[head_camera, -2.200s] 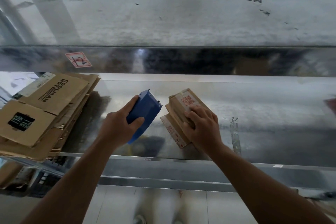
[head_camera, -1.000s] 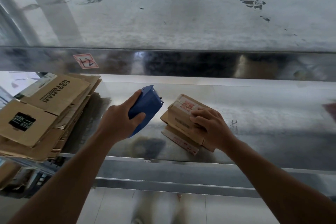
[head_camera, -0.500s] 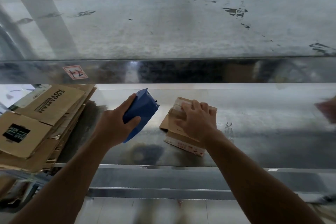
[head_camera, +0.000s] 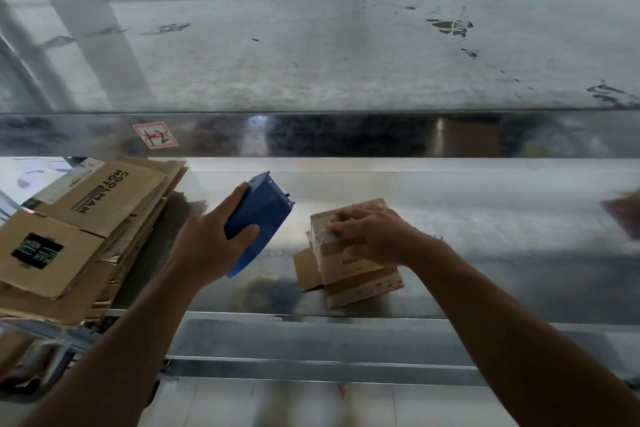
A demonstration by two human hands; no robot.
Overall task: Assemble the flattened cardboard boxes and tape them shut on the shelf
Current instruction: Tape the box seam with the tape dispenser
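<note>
A small brown cardboard box (head_camera: 346, 265) with red print and a barcode label stands on the metal shelf (head_camera: 485, 218) near its front edge, a loose flap sticking out at its lower left. My right hand (head_camera: 370, 236) rests on top of the box, fingers curled over its upper left edge. My left hand (head_camera: 207, 246) grips a blue tape dispenser (head_camera: 258, 218), held in the air just left of the box and apart from it. A stack of flattened cardboard boxes (head_camera: 79, 236) lies on the shelf at the left.
An upper metal shelf (head_camera: 346, 55) runs across above, its front lip bearing a red-bordered label (head_camera: 156, 135). A blurred reddish-brown object (head_camera: 625, 211) shows at the right edge. The lower shelf's front rail (head_camera: 346, 319) crosses below my arms.
My right hand has turned the small box on the shelf, from lying tilted to standing more square, and now lies over its top. The tape dispenser stays held to the left.
</note>
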